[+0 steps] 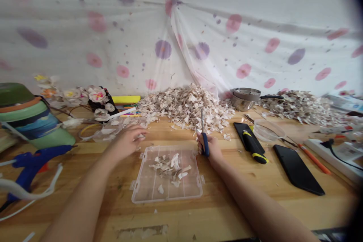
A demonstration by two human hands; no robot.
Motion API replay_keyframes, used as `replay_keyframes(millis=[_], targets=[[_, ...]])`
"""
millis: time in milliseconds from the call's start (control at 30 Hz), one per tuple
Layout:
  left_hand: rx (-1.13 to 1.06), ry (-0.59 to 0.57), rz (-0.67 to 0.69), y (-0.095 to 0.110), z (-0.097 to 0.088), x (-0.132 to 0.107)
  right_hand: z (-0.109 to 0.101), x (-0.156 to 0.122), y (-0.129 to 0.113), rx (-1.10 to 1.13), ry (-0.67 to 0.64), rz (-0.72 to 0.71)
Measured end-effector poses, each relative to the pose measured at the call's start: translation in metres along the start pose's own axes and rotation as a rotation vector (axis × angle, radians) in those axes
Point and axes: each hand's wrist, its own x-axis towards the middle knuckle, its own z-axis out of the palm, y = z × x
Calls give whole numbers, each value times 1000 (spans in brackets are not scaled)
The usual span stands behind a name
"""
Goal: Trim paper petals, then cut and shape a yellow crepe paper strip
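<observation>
My right hand (211,149) is closed around the blue handles of a pair of scissors (204,143), whose blades point up and away toward a large heap of pale, dry flakes (187,106). To the left, my left hand (129,141) hovers above the table with fingers stretched out and a little apart; nothing shows in it. Between and below both hands lies a clear plastic tray (153,194) with side clips. A small pile of white and brownish flakes (170,168) rests in its middle.
A blue glue gun (36,159) and a green striped container (42,121) stand at left, near artificial flowers (98,96). Toward the right are a metal pot (245,100), yellow-black pliers (252,147), a black phone (297,170), an orange pencil (314,159) and a white power strip (334,159).
</observation>
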Motion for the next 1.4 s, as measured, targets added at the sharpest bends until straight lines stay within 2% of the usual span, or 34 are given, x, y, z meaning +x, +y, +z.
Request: replay_keyframes(millis=[167, 367, 500, 633, 767, 867, 933, 1100, 1233, 1300, 1400], targets=[[88, -89, -98, -27, -2, -9, 0, 0, -1, 7, -1, -3], [90, -126, -124, -33, 5, -12, 0, 0, 0, 3, -4, 8], [47, -73, -137, -37, 1, -7, 0, 0, 0, -25, 3, 16], [-60, 27, -136, -26, -4, 0, -1, 0, 0, -39, -3, 18], [-218, 73, -157, 8, 1, 2, -2, 1, 2, -47, 5, 13], [-343, -25, -143, 31, 13, 0, -3, 3, 3, -54, 15, 7], [-388, -98, -144, 37, 22, -1, -3, 4, 4, -53, 19, 6], [-303, -154, -249, 21, 29, -1, -2, 5, 4, -28, 1, 9], [-266, -340, -254, 5, 21, -7, -2, 7, 5, 7, -4, 7], [-248, -409, -246, 1, 18, -10, -2, 9, 5, 25, 5, -2], [-186, -421, -273, 4, 21, -10, -3, 12, 5, 53, 14, -16]])
